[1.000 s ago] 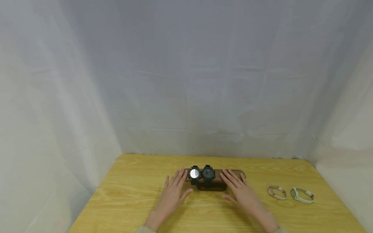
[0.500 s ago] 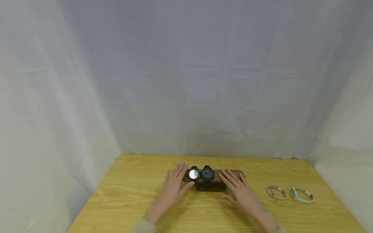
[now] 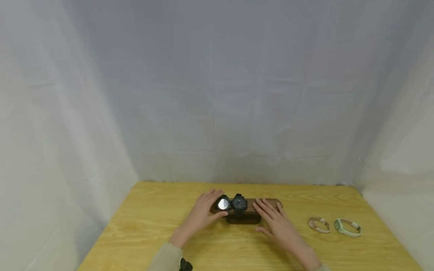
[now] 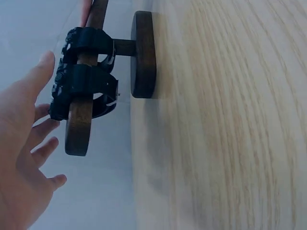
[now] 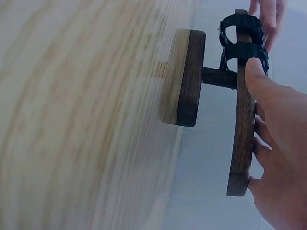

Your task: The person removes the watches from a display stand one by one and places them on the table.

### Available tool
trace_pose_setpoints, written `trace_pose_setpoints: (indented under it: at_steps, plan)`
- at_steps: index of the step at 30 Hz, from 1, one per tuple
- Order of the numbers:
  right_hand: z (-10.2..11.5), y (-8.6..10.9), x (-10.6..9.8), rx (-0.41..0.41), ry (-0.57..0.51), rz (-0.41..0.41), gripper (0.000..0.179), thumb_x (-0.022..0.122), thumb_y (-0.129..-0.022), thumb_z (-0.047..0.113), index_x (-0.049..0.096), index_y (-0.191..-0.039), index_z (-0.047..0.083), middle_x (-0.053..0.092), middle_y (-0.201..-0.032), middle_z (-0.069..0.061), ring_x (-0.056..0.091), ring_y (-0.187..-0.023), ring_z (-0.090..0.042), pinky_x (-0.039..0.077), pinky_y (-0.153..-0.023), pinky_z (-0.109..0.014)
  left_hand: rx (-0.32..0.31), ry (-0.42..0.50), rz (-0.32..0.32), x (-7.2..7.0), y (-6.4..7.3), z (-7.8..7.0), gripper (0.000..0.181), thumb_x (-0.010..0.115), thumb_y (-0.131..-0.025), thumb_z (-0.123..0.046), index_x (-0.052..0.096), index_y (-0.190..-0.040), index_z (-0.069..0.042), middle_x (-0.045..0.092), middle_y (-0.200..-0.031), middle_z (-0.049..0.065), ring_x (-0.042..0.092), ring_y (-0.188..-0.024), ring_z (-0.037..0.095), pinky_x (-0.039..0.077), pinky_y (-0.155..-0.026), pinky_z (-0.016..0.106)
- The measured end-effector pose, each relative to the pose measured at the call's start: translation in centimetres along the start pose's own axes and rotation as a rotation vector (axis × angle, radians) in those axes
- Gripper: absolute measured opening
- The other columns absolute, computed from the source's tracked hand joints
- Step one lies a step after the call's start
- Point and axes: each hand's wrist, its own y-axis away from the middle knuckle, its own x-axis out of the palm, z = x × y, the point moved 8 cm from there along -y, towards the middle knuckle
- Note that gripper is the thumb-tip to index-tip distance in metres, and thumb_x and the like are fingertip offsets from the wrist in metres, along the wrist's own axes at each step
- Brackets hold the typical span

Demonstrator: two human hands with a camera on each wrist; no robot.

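Two black wristwatches hang side by side on the bar of a dark wooden watch stand (image 3: 272, 203). The left watch (image 3: 223, 204) has a bright, reflecting face; the other watch (image 3: 239, 203) has a dark one. My left hand (image 3: 198, 214) spreads about the bright-faced watch, fingertips above it and thumb below. In the left wrist view its thumb appears slightly apart from the watch strap (image 4: 88, 79), and some fingertips are hidden behind it. My right hand (image 3: 280, 229) lies with extended fingers on the bar's right part, thumb against the lower edge near the dark-faced watch (image 5: 242, 50).
On the wooden table (image 3: 145, 222), to the right, lie a slim pinkish-tan watch (image 3: 318, 224) and a pale green watch (image 3: 347, 227). A pale cloth curtain (image 3: 210, 113) stands behind and at both sides. Something black (image 3: 185, 264) shows beside the left sleeve.
My left hand has moved from the stand's left end in over the bright-faced watch, its thumb reaching under the face. The right hand stays on the bar. The view has shifted slightly.
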Motion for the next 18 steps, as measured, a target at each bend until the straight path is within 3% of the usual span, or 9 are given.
trace_pose_setpoints:
  at_steps: [6,18]
  plan:
    - [0.0,0.0,0.0,-0.018,-0.018,-0.027,0.079,0.081,-0.085,0.034,0.047,-0.151,0.007,0.039,-0.159,-0.011,0.042,-0.142,-0.038,0.031,-0.111,-0.072,0.007,0.039,-0.006,0.8,-0.1,1.0,0.074,0.08,-0.085,-0.037,0.051,-0.148,-0.01,0.052,-0.15,0.014,0.042,-0.143,0.036,0.027,-0.118,0.065]
    - [-0.1,0.2,0.2,-0.006,0.006,-0.019,0.081,0.08,-0.085,0.037,0.045,-0.153,0.009,0.036,-0.161,-0.007,0.037,-0.146,-0.032,0.029,-0.115,-0.068,-0.012,0.055,0.006,1.3,-0.2,1.8,0.072,0.081,-0.084,-0.038,0.054,-0.146,-0.011,0.058,-0.145,0.012,0.045,-0.141,0.037,0.029,-0.117,0.065]
